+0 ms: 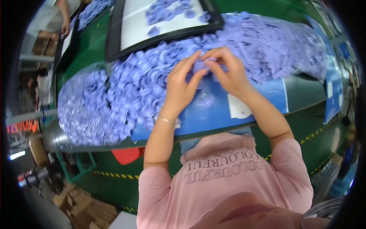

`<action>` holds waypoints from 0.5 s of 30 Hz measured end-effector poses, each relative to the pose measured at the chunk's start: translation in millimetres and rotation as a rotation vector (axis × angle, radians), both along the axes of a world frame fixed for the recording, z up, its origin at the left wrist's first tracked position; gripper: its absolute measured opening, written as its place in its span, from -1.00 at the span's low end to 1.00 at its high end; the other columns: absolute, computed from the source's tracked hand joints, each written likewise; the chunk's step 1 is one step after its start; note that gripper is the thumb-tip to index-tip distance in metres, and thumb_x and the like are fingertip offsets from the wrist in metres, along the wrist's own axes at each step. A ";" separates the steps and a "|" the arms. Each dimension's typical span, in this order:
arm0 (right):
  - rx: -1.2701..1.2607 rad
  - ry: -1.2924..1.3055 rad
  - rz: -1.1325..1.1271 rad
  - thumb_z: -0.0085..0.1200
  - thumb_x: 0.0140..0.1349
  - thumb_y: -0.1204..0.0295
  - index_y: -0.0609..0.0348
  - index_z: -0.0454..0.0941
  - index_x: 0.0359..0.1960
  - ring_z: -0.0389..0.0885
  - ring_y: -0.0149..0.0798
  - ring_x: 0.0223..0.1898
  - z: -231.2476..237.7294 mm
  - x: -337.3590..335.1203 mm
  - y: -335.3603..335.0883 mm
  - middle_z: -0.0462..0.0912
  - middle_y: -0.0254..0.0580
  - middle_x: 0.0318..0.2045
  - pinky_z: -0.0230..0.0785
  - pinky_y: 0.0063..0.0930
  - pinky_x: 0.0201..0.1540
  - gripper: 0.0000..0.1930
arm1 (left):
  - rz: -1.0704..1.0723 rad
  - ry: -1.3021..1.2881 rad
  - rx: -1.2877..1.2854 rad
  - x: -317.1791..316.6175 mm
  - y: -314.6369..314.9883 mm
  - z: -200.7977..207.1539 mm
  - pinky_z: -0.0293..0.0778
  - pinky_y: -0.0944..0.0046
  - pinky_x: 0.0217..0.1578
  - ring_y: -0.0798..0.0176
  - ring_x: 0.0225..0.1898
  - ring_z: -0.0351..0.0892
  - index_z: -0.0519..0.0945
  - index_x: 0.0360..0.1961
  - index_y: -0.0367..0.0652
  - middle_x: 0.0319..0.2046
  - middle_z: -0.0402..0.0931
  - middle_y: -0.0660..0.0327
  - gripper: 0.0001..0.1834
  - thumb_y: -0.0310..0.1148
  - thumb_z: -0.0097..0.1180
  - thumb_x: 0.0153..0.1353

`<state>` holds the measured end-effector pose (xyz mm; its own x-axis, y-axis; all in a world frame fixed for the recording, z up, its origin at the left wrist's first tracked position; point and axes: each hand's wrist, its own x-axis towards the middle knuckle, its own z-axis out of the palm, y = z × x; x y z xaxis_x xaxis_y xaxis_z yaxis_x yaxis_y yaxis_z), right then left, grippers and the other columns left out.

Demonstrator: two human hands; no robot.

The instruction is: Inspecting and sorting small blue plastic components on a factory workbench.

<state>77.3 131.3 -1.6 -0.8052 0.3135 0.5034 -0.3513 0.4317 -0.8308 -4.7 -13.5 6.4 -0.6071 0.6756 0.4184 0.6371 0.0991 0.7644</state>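
A small purple plastic piece [199, 66] is pinched between my two hands above the table's near side; fingers partly hide its shape. My left hand [183, 81] closes thumb and forefinger on its left side. From the right, my right hand [233, 73] grips it with thumb and fingers. Left of my hands spreads a heap of curved purple plastic pieces [143, 74], partly in a clear bag [76, 110]. To the right lies a pile of flat purple strips with toothed edges [263, 45], in clear plastic. Another small purple piece [206, 100] rests below my hands.
A black-rimmed tray [133, 24] with a white base and several purple pieces stands beyond the heap. Blue sheets [213, 118] and a white paper [239, 107] cover the near table edge. Another person's hand [65, 28] is at the far left. A red stool-like object [127, 155] shows below.
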 end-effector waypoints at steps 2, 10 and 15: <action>0.015 0.013 0.020 0.04 0.22 0.57 0.28 0.42 -0.25 0.60 -0.35 -0.29 -0.6 0.5 -0.3 0.60 -0.13 -0.23 0.46 -0.54 -0.22 -0.90 | 0.033 -0.078 0.012 2.4 -1.5 -7.4 0.40 0.21 -0.08 0.12 -0.24 0.56 0.51 0.06 -0.15 -0.24 0.58 0.04 -0.55 -0.38 0.21 0.10; 0.048 -0.047 -0.077 0.10 0.18 0.56 0.27 0.44 -0.31 0.58 -0.41 -0.33 -0.5 -4.1 3.9 0.59 -0.19 -0.27 0.43 -0.59 -0.27 -0.90 | -0.008 0.021 0.029 3.7 -5.8 -10.4 0.18 0.03 0.15 0.23 -0.36 0.59 0.53 0.02 -0.09 -0.44 0.61 0.19 -0.61 -0.40 0.18 0.11; 0.076 -0.108 -0.102 0.14 0.17 0.54 0.28 0.47 -0.31 0.56 -0.45 -0.39 1.0 -3.8 9.0 0.58 -0.26 -0.42 0.39 -0.65 -0.31 -0.88 | -0.009 -0.043 0.067 3.6 1.4 -6.4 0.15 0.01 0.17 0.27 -0.37 0.59 0.54 -0.06 -0.10 -0.47 0.60 0.24 -0.66 -0.42 0.19 0.09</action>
<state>73.5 140.3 -0.6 -0.8220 0.3604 0.4409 -0.2132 0.5233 -0.8251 -1.1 -12.1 0.0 -0.6193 0.6524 0.4368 0.6044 0.0410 0.7957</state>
